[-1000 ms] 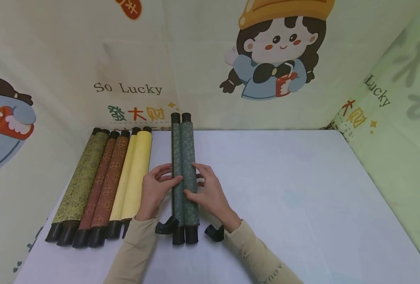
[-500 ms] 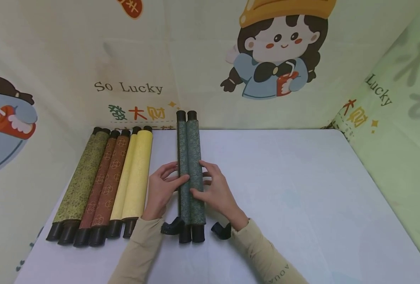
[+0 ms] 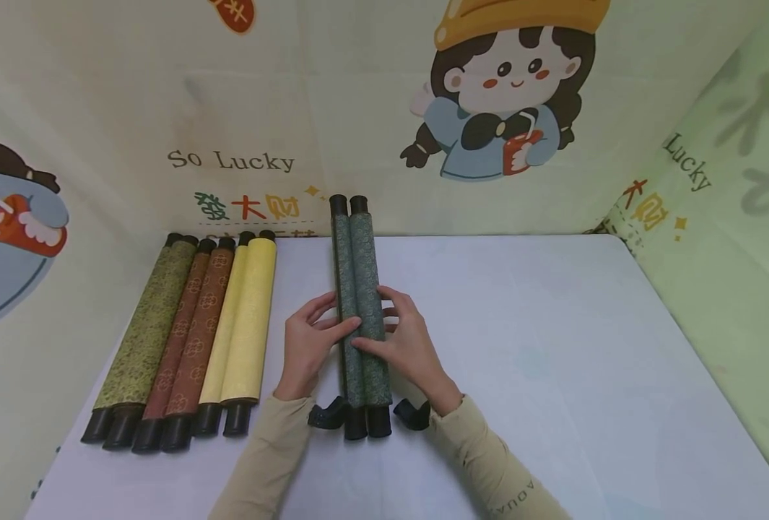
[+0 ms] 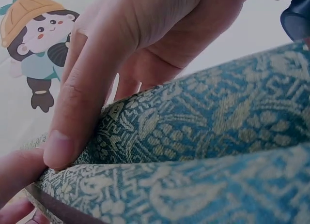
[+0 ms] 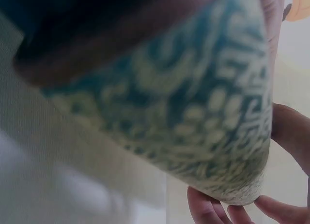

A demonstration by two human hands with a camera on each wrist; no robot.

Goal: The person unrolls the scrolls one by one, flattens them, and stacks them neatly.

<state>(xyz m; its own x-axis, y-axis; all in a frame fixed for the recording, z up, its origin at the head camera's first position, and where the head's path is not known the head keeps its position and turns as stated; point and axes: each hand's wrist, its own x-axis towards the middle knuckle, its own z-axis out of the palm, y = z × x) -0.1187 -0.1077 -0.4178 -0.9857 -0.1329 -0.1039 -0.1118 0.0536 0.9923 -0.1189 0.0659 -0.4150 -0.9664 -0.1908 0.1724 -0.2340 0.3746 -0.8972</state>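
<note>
A teal brocade scroll, wound from both ends into two rolls lying side by side, has black knobs at its ends. In the head view it points away from me, its far knobs overlapping the wall cloth beyond the table's back edge. My left hand grips its left roll, thumb on top and fingers at the outer side. On the right roll, my right hand holds in the same way. Patterned teal cloth fills much of the left wrist view, with fingers on it. The right wrist view shows the scroll close and blurred.
To the left, three more double-rolled scrolls lie side by side: an olive one, a reddish-brown one and a yellow one. The white table extends to the right. A cartoon-printed cloth hangs behind.
Both hands have carried the teal scroll to the right, away from the yellow one, and slightly farther up in the view. Their grip looks the same. The other scrolls have stayed in place.
</note>
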